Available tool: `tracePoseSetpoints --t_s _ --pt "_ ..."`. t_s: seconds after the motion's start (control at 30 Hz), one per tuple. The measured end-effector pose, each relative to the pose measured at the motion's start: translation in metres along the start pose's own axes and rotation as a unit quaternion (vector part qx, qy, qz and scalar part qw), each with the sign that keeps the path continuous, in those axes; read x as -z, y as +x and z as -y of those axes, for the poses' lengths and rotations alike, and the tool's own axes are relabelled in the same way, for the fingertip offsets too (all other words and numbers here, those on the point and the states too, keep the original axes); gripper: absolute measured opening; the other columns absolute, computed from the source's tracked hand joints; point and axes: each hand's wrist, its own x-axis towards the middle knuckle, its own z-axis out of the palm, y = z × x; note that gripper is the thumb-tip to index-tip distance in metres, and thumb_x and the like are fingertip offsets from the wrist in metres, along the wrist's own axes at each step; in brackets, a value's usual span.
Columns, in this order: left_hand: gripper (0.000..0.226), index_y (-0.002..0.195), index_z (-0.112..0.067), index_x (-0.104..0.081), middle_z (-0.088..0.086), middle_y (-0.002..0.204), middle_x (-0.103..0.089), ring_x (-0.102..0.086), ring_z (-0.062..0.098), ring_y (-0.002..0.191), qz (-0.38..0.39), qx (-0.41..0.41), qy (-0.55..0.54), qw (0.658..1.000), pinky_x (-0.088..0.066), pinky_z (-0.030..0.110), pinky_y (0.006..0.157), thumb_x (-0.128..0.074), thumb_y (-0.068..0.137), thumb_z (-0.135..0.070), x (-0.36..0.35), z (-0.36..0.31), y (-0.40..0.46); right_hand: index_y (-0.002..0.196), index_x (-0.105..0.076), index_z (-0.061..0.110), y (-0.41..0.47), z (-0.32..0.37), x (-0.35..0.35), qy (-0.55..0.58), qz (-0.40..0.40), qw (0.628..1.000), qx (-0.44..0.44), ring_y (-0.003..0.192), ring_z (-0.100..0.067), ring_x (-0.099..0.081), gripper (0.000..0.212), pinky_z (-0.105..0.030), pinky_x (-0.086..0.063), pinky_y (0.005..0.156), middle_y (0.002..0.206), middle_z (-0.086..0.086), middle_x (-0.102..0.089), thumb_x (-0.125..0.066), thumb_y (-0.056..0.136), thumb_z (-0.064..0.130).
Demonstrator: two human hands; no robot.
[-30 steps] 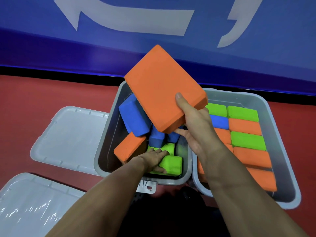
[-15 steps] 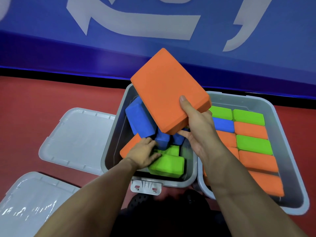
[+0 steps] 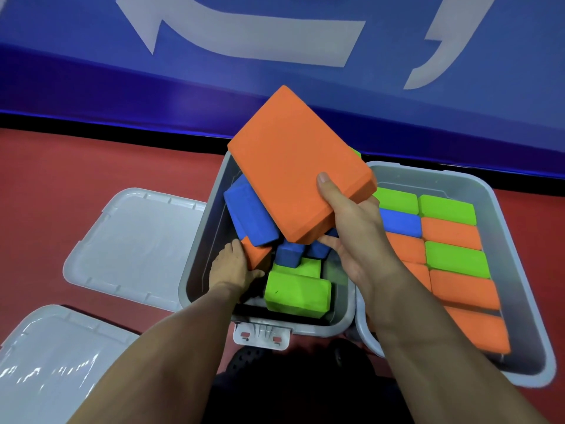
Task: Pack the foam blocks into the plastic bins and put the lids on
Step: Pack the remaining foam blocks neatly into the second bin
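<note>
Blocks jumbled in left bin (image 3: pixel 195 264); right bin (image 3: pixel 516 301) packed in rows.

no readable text, large white marks on blue wall panel (image 3: pixel 91 71) cut off

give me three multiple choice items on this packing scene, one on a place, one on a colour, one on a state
1. Where do the two lids lie?
A. On the bins
B. On the red floor left of the bins
C. Inside the right bin

2. What colour is the block in the right hand?
A. Orange
B. Blue
C. Green

3. How do the blocks in the left bin lie?
A. In neat rows
B. Jumbled and tilted
C. None are in it

Key: 1 B, both the far lid and the near lid lie flat left of the bins. 2 A, the held orange block is above the left bin. 3 B, its blocks lean at odd angles, while the right bin holds tidy rows.
</note>
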Motion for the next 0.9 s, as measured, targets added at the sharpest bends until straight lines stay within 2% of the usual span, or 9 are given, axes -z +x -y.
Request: tracePoseSetpoints --t_s 0.1,0.17,0.27,0.4,0.5,0.63,0.7,0.77,0.9 --pt "0.068 0.116 -0.011 -0.051 0.012 0.118 -0.050 -0.051 0.034 0.107 -0.075 -0.070 0.074 0.992 -0.048 0.046 0.087 -0.081 0.073 -0.053 -0.001 0.011 -0.005 0.141 -0.042 0.029 0.001 0.000 0.001 -0.011 -0.001 1.000 0.005 0.107 -0.012 -0.068 0.093 -0.052 -0.059 0.086 0.122 0.012 -0.068 -0.084 0.064 0.058" --pt "0.042 0.103 -0.018 -0.055 0.005 0.104 -0.055 -0.053 0.027 0.094 -0.100 -0.125 -0.011 0.987 -0.049 0.045 0.081 -0.076 0.082 -0.048 0.000 0.016 -0.010 0.141 -0.042 0.028 0.001 0.001 0.002 -0.009 -0.003 1.000 0.003 0.107 -0.012 -0.068 0.087 -0.052 -0.058 0.087 0.122 0.013 -0.068 -0.084 0.069 0.055" --pt "0.033 0.094 -0.026 -0.056 -0.007 0.091 -0.066 -0.063 0.017 0.088 0.042 -0.067 -0.184 0.980 -0.052 0.041 0.084 -0.065 0.089 -0.057 0.012 0.006 -0.017 0.140 -0.042 0.027 0.001 0.001 0.000 -0.006 -0.007 1.000 0.002 0.107 -0.013 -0.068 0.088 -0.053 -0.058 0.088 0.123 0.012 -0.067 -0.085 0.069 0.054" --pt "0.056 0.134 -0.032 -0.054 0.000 0.128 -0.065 -0.066 0.025 0.110 0.161 -0.066 -0.144 0.974 -0.050 0.031 0.094 -0.065 0.088 -0.061 0.025 -0.017 -0.014 0.139 -0.044 0.028 -0.001 -0.002 -0.007 -0.003 -0.008 1.000 0.010 0.107 -0.013 -0.069 0.095 -0.053 -0.059 0.084 0.123 0.011 -0.068 -0.086 0.059 0.058" --pt "0.073 0.155 -0.034 -0.030 0.004 0.148 -0.050 -0.071 0.030 0.098 0.256 -0.033 -0.133 0.957 -0.058 0.033 0.084 -0.057 0.093 -0.061 0.015 -0.033 -0.014 0.135 -0.048 0.028 0.000 -0.005 -0.009 -0.004 -0.005 1.000 0.028 0.105 -0.011 -0.071 0.090 -0.050 -0.060 0.085 0.119 0.011 -0.070 -0.088 0.058 0.055" --pt "0.078 0.161 -0.028 -0.011 0.010 0.161 -0.031 -0.044 0.035 0.140 0.325 0.013 -0.150 0.933 -0.038 0.045 0.115 -0.050 0.099 -0.056 -0.012 -0.034 -0.015 0.139 -0.045 0.028 0.002 -0.004 -0.006 -0.007 -0.002 1.000 0.030 0.108 -0.012 -0.069 0.093 -0.050 -0.058 0.090 0.122 0.011 -0.069 -0.088 0.061 0.054" --pt "0.073 0.157 -0.024 -0.020 0.013 0.156 -0.038 -0.052 0.037 0.132 0.338 0.037 -0.223 0.914 -0.050 0.046 0.104 -0.055 0.098 -0.050 -0.018 -0.031 -0.013 0.139 -0.044 0.027 0.002 -0.002 -0.003 -0.009 0.000 1.000 0.022 0.108 -0.012 -0.069 0.091 -0.051 -0.058 0.089 0.122 0.011 -0.068 -0.087 0.064 0.053" --pt "0.062 0.147 -0.022 -0.033 0.015 0.146 -0.047 -0.067 0.038 0.109 0.355 0.073 -0.336 0.869 -0.062 0.043 0.081 -0.063 0.096 -0.041 -0.020 -0.032 -0.013 0.139 -0.045 0.027 0.003 0.000 0.001 -0.011 0.007 1.000 0.021 0.107 -0.012 -0.069 0.088 -0.050 -0.059 0.088 0.122 0.011 -0.069 -0.086 0.066 0.053" --pt "0.050 0.131 -0.022 -0.044 0.018 0.133 -0.055 -0.071 0.046 0.097 0.357 0.077 -0.398 0.841 -0.063 0.048 0.071 -0.070 0.091 -0.036 -0.025 -0.031 -0.011 0.136 -0.051 0.028 0.001 0.003 0.004 -0.007 0.007 0.999 0.036 0.106 -0.012 -0.071 0.071 -0.048 -0.061 0.082 0.119 0.011 -0.071 -0.085 0.076 0.045"
